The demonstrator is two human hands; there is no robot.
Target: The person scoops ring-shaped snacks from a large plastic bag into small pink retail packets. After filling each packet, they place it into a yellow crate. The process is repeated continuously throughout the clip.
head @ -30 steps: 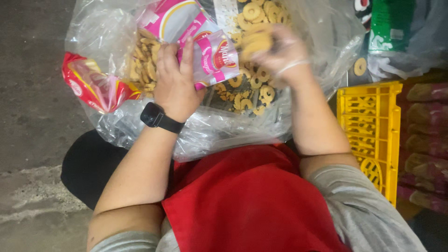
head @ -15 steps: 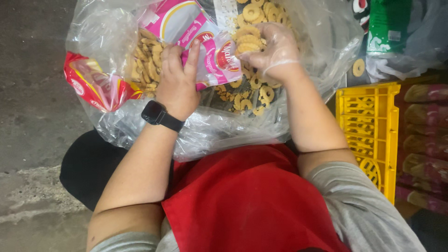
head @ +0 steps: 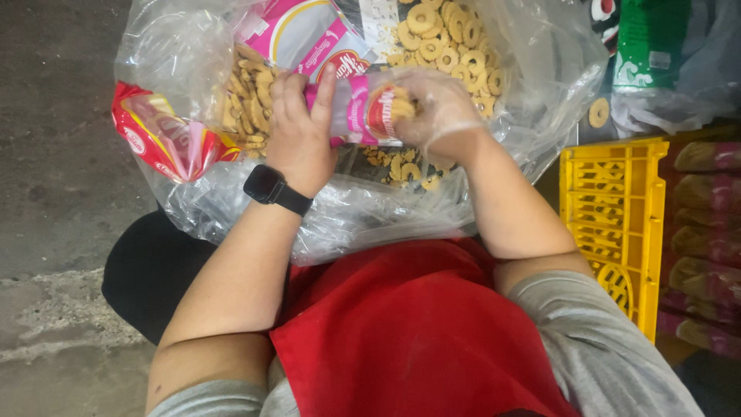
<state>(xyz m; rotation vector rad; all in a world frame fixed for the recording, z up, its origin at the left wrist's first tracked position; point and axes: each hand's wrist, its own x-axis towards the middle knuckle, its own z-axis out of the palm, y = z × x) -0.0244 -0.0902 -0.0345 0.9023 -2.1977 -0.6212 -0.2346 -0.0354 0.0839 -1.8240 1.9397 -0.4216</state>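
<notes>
Head view, looking down. The left hand, a black watch at its wrist, grips the closed end of a small pink packet, fingers curled over its top edge. The right hand, in a thin clear glove, is bunched at the packet's open mouth, its fingertips pressed together on ring biscuits there; whether they sit inside the mouth cannot be told. The packet lies level between the two hands, above the middle of a big clear bag.

Edges and room: the bag's crumpled near rim rests against the red apron, so the forearms pass over it closely. A bare concrete floor lies to the left. On the right a yellow crate stands just beside the right elbow, with wrapped rolls stacked beyond it.

Surroundings: a red wrapper lies against the bag's left side. A green pack in clear film sits at top right, and one loose biscuit lies below it.

Containers: the big bag holds loose ring biscuits, a heap of stick-like biscuits at its left, and flat pink packets near the top.
</notes>
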